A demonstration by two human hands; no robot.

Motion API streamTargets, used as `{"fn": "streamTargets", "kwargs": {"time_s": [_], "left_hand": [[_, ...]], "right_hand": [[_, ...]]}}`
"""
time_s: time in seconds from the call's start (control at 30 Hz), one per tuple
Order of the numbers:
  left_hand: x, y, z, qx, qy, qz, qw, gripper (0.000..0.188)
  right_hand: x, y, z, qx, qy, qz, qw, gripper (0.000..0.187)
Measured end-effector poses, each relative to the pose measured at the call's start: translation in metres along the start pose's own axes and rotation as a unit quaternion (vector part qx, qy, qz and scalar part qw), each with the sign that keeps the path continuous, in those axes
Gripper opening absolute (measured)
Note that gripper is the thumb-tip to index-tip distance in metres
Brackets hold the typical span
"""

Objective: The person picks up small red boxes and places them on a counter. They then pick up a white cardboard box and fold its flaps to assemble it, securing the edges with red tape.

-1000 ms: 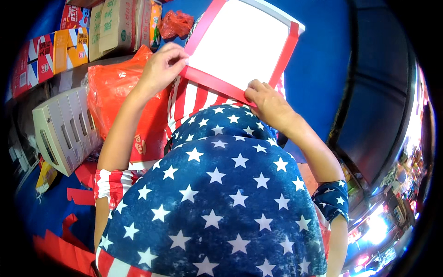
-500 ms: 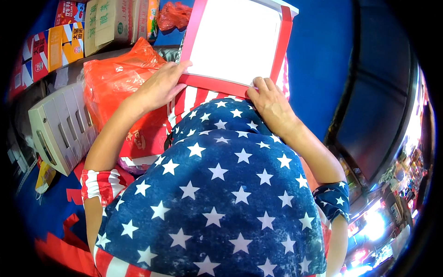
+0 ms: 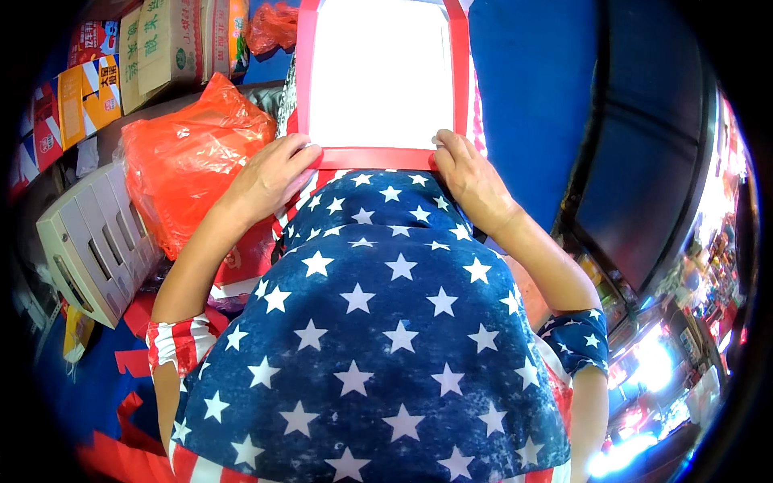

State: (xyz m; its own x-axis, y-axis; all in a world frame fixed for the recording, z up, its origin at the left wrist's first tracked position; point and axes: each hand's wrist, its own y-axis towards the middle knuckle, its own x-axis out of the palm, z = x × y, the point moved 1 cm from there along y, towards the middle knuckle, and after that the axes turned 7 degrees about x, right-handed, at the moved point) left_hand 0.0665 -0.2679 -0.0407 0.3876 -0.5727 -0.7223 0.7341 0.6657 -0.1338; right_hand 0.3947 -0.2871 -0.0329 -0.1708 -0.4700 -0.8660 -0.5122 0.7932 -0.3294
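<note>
On my lap lies a flat white rectangular panel (image 3: 378, 80) with a red border (image 3: 374, 158) raised like a shallow rim. My left hand (image 3: 274, 177) has its fingers closed on the near left corner, thumb and fingertips against the red edge. At the near right corner, my right hand (image 3: 471, 173) pinches the border, its bent fingers over the edge. The panel's far end runs out of the top of the view. Beneath it shows red-and-white striped cloth, and its near edge meets my star-patterned top (image 3: 386, 322).
To my left are an orange-red plastic bag (image 3: 193, 161) and a grey slotted case (image 3: 101, 237). Cardboard boxes (image 3: 173, 40) stand beyond them, with a smaller red bag (image 3: 272, 28). Red strips (image 3: 129, 451) lie at lower left. A dark panel (image 3: 644, 185) stands on the right.
The panel has turned from a slant to nearly straight in front of me and shifted left in view. My left hand now holds its near left corner; my right thumb reaches over the right corner.
</note>
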Motion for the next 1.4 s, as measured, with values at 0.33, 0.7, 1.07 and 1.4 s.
{"fn": "streamTargets", "kwargs": {"time_s": [0.33,0.7,1.07,1.4], "left_hand": [[-0.010,0.020,-0.001,-0.074,-0.118,-0.052,0.989,0.028],[-0.002,0.028,0.001,-0.059,-0.105,-0.083,0.989,0.025],[-0.021,0.054,-0.009,-0.122,-0.241,-0.260,0.927,0.027],[-0.017,0.057,-0.014,-0.117,-0.255,-0.304,0.910,0.023]], "right_hand": [[0.001,-0.010,0.002,-0.005,-0.035,0.034,0.999,0.028],[0.006,-0.016,0.008,-0.017,-0.108,0.095,0.990,0.025],[-0.031,0.048,0.041,0.105,0.096,-0.291,0.946,0.044],[-0.036,0.052,0.035,0.031,-0.020,-0.315,0.948,0.056]]}}
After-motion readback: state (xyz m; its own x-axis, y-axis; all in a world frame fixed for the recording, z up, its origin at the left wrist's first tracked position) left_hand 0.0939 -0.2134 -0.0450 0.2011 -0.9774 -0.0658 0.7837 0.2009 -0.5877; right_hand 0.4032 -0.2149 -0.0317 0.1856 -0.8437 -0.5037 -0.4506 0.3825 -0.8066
